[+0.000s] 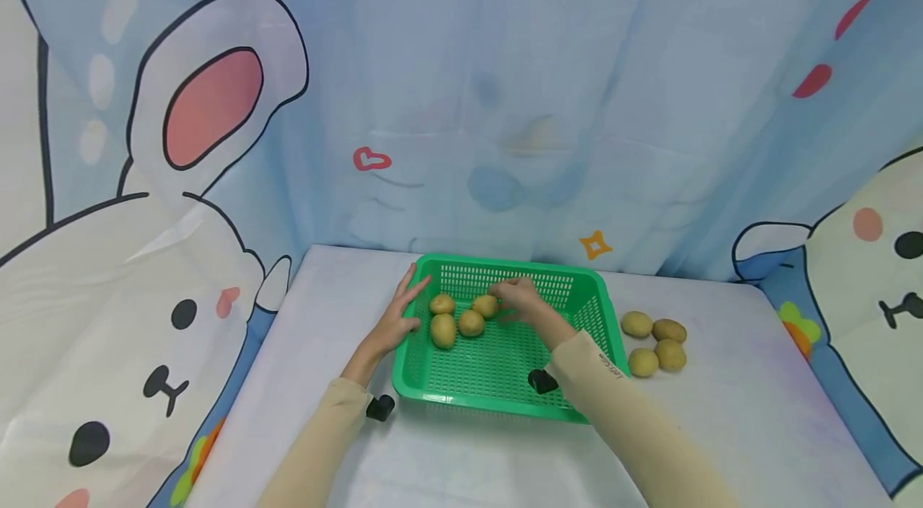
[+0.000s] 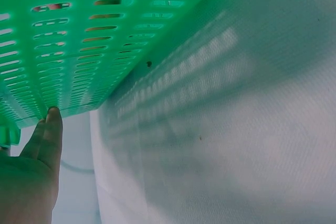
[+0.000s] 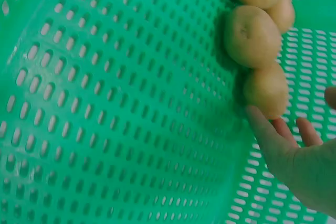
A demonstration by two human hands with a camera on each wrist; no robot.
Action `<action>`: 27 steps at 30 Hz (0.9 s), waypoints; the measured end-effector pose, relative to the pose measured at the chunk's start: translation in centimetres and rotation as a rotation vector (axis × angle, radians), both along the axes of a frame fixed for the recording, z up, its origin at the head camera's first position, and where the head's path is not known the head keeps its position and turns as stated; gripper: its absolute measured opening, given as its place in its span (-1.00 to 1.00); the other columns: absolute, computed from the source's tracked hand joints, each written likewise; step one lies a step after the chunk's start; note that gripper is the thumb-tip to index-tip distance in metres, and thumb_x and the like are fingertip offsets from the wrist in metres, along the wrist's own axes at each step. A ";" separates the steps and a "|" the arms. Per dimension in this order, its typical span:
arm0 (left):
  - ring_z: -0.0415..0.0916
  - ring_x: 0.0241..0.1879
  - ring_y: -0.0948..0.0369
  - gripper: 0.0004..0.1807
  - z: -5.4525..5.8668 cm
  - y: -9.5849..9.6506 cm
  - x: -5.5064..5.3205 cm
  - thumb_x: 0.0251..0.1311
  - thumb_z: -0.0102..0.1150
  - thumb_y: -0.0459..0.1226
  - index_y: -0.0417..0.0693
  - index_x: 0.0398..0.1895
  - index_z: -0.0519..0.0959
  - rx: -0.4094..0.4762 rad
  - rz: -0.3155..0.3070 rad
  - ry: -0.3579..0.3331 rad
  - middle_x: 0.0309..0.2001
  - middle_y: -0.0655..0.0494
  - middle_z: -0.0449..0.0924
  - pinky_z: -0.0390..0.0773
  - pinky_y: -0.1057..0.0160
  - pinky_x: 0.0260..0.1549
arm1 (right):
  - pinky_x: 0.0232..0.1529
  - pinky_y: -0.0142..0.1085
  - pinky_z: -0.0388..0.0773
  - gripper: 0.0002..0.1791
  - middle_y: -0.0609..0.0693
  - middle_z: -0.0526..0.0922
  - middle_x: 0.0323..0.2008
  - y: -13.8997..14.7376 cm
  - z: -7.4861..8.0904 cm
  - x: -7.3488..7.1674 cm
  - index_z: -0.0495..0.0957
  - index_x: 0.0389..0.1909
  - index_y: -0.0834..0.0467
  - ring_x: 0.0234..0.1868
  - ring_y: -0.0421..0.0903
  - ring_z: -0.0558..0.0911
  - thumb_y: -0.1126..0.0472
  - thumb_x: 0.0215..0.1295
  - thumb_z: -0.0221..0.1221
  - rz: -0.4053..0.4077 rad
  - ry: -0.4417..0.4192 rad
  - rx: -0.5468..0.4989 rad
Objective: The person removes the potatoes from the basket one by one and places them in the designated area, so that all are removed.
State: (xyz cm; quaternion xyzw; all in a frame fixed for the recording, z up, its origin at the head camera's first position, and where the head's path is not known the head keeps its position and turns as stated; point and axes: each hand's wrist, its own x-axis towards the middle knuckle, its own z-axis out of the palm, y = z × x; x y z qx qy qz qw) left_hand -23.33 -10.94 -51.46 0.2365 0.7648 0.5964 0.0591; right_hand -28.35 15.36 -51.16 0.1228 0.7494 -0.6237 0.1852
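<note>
The right hand [image 1: 519, 297] has a loose grip with one potato [image 1: 485, 305] just past the thumb's tip; three more potatoes [image 1: 443, 330] lie beyond. The left hand [image 1: 392, 324], spread wide, touches the green basket [image 1: 490, 405].

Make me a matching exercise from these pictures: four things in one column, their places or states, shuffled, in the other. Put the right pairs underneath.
Things
1. Green basket
2. Left hand
3. Right hand
4. Outside potatoes

Places or states
A. Inside the basket, beside a potato
B. On the white table, right of the basket
C. Contains four potatoes
D. At the basket's left side

Pairs: 1-C, 2-D, 3-A, 4-B
</note>
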 end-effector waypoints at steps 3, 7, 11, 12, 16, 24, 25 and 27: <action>-0.50 0.52 -0.17 -0.08 -0.6 0.0 -0.4 -0.17 -0.07 -0.65 -0.40 0.47 0.10 -0.003 0.003 -0.002 0.56 -0.26 -0.44 -0.08 -0.31 0.32 | 0.13 0.22 0.41 -0.45 0.45 0.26 0.31 -0.8 -0.5 0.2 0.32 0.26 0.50 0.30 0.46 0.30 0.30 0.33 0.14 -0.026 -0.001 0.027; -0.49 0.53 -0.14 -0.05 -2.6 0.2 -1.4 -0.21 -0.08 -0.65 -0.35 0.48 0.12 0.007 0.028 0.002 0.57 -0.20 -0.42 -0.12 -0.32 0.33 | 0.10 0.17 0.46 -0.76 0.41 0.33 0.23 -1.6 -1.2 0.3 0.43 -0.08 0.39 0.23 0.39 0.39 0.38 0.28 0.17 -0.083 -0.018 0.042; -0.46 0.54 -0.09 -0.02 -4.0 0.2 -2.0 -0.21 -0.06 -0.65 -0.24 0.50 0.16 0.013 0.047 0.010 0.59 -0.09 -0.39 -0.09 -0.30 0.33 | 0.07 0.14 0.49 -0.84 0.39 0.40 0.14 -2.2 -1.7 0.3 0.42 -0.20 0.36 0.13 0.32 0.49 0.47 0.23 0.16 -0.154 0.004 0.037; -0.46 0.54 -0.08 -0.02 -4.0 0.2 -2.0 -0.22 -0.05 -0.65 -0.23 0.50 0.17 0.016 0.049 0.011 0.59 -0.07 -0.39 -0.08 -0.29 0.33 | 0.06 0.12 0.50 -0.82 0.40 0.42 0.12 -2.3 -1.8 0.3 0.45 -0.16 0.40 0.11 0.32 0.51 0.49 0.22 0.15 -0.167 0.016 0.040; -0.46 0.54 -0.06 -0.01 -4.1 0.2 -2.0 -0.24 -0.03 -0.63 -0.19 0.50 0.18 0.034 0.048 0.013 0.59 -0.09 -0.37 -0.06 -0.29 0.32 | 0.03 0.04 0.55 -0.62 0.42 0.46 0.09 -2.6 -2.0 0.2 0.44 0.06 0.51 0.07 0.32 0.57 0.51 0.20 0.15 -0.205 0.041 0.052; -0.45 0.54 -0.06 -0.02 -3.7 0.2 -1.8 -0.22 -0.04 -0.63 -0.23 0.50 0.16 0.013 0.053 0.015 0.59 -0.08 -0.38 -0.07 -0.29 0.32 | -0.04 -0.04 0.60 -0.66 0.39 0.51 0.07 -3.0 -2.6 0.0 0.49 0.01 0.46 0.05 0.30 0.61 0.47 0.20 0.21 -0.242 0.045 0.068; -0.46 0.54 -0.08 -0.03 -3.5 0.2 -1.6 -0.22 -0.05 -0.63 -0.25 0.50 0.15 0.015 0.053 0.013 0.59 -0.09 -0.39 -0.07 -0.30 0.32 | -0.04 -0.04 0.60 -0.65 0.39 0.50 0.08 -3.0 -2.6 0.0 0.49 0.03 0.47 0.05 0.31 0.60 0.47 0.20 0.20 -0.240 0.048 0.061; -0.47 0.53 -0.12 -0.04 -2.5 0.1 -1.2 -0.21 -0.06 -0.65 -0.32 0.49 0.13 0.017 0.047 0.008 0.58 -0.16 -0.40 -0.08 -0.32 0.32 | -0.03 -0.05 0.59 -0.62 0.41 0.49 0.10 -3.0 -2.5 0.0 0.48 0.06 0.48 0.06 0.32 0.59 0.48 0.21 0.19 -0.233 0.057 0.047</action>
